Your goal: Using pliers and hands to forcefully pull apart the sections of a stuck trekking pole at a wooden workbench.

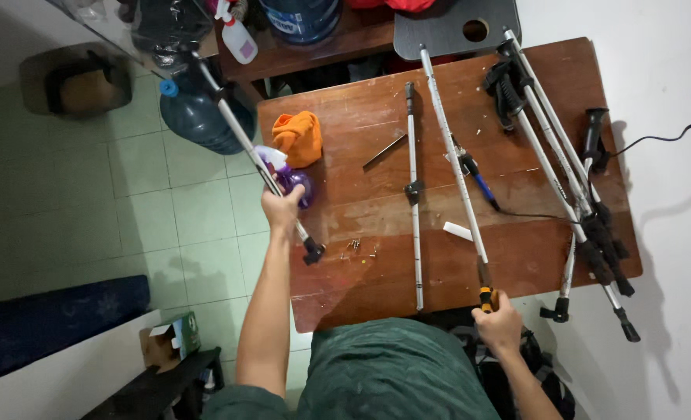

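Note:
My left hand grips a long silver pole section with a black end clamp, held off the left edge of the wooden table. My right hand holds the orange-and-black handle of a tool at the table's front edge, touching the end of another white-and-silver pole that lies lengthwise on the table. A third silver pole with a black clip lies between them. Small screws are scattered near the left hand.
An orange cloth and a purple spray bottle sit at the table's left. Several trekking poles with black grips lie at the right. A blue-handled tool with a cord, a white spray bottle and water jugs stand beyond.

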